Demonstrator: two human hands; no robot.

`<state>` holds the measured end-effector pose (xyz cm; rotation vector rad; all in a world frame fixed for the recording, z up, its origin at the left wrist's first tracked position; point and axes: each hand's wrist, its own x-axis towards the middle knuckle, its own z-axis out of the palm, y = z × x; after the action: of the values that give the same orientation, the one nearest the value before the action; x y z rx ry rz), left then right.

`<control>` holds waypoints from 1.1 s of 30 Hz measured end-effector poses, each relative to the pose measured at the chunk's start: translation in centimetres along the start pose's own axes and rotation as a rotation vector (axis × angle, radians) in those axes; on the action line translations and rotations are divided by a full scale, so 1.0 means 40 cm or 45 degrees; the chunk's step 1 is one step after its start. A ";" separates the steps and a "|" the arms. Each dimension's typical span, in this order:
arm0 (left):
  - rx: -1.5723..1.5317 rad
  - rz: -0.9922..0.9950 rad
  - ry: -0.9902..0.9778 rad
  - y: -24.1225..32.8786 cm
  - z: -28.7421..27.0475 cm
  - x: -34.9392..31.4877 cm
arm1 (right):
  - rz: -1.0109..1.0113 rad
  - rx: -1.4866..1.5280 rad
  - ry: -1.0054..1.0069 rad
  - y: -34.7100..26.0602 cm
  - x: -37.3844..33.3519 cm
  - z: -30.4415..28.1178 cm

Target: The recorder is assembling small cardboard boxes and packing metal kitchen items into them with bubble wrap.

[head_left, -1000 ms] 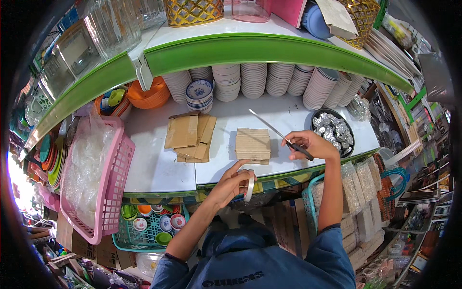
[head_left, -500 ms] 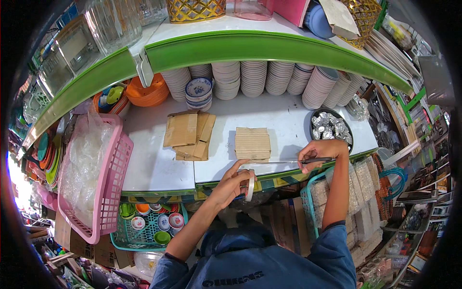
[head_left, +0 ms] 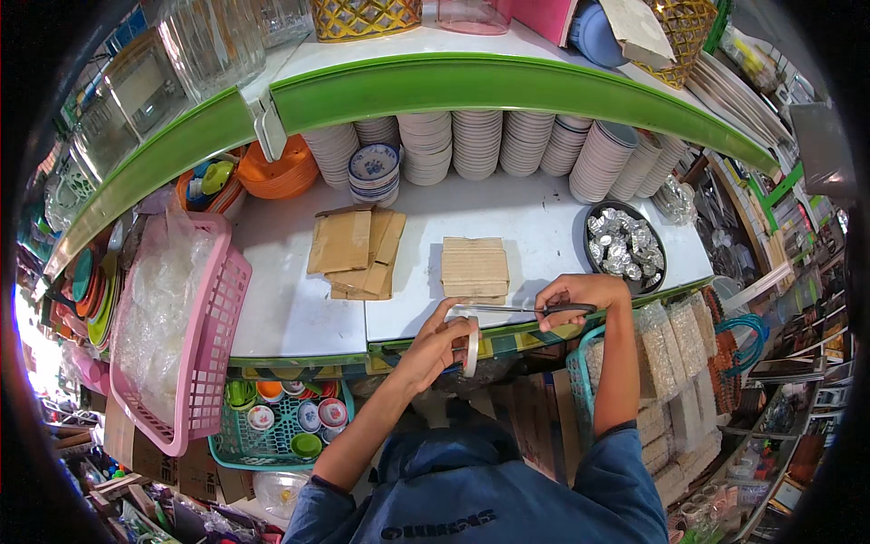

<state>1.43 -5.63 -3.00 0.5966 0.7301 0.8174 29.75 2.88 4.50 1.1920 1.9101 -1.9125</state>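
Observation:
My left hand (head_left: 421, 356) is closed around a roll of pale tape (head_left: 471, 348) at the front edge of the shelf. In my right hand (head_left: 584, 292) is a pair of scissors with dark handles (head_left: 573, 309). Their blades point left and reach my left fingertips; whether tape lies between them is too fine to see. Just beyond the blades sits a neat stack of cut cardboard pieces (head_left: 475, 265). Farther left lie loose, overlapping cardboard pieces (head_left: 341, 242). A black bowl (head_left: 662, 272) of crumpled silver foil pieces (head_left: 625, 238) stands beyond my right hand.
Stacked white bowls (head_left: 477, 145) and blue-patterned bowls (head_left: 374, 165) line the back, under a green-edged upper shelf (head_left: 507, 86). A pink basket (head_left: 204, 335) holding clear plastic stands left. Below are a teal basket of small cups (head_left: 281, 444) and another of wrapped blocks (head_left: 580, 372).
My right hand has moved left with the scissors, bringing their handles closer to my left hand. My left hand with the tape roll has barely moved.

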 end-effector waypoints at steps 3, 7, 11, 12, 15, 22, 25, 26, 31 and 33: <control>0.001 0.000 0.002 0.000 0.000 0.000 | -0.001 0.026 0.030 0.002 0.003 0.006; -0.005 0.004 0.019 0.000 0.004 0.000 | -0.015 0.028 0.017 0.015 0.007 0.006; -0.007 0.021 0.021 0.000 -0.001 -0.003 | -0.022 -0.014 -0.004 0.016 0.014 0.004; 0.030 0.019 0.041 -0.001 -0.005 -0.004 | -0.023 -0.015 -0.006 0.017 0.015 0.004; 0.146 0.002 0.064 0.012 -0.011 -0.017 | 0.016 -0.001 0.006 0.027 0.023 0.000; 0.727 0.198 0.096 0.099 -0.028 -0.074 | 0.001 0.021 -0.149 0.045 0.022 -0.011; 1.085 0.342 0.161 0.142 0.004 -0.086 | -0.270 0.079 -0.095 0.054 0.008 -0.010; 1.242 0.385 0.257 0.156 0.024 -0.088 | -0.465 0.095 0.032 0.051 0.007 -0.008; 1.626 0.645 0.372 0.104 -0.007 -0.020 | -0.190 0.020 0.769 0.016 0.038 0.004; 1.840 0.606 0.460 0.094 -0.012 -0.008 | 0.188 -0.422 1.188 -0.034 0.054 0.028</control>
<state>-0.70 -3.72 -0.50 2.0022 1.5306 0.7281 27.01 2.95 3.97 2.2493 2.2802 -0.9284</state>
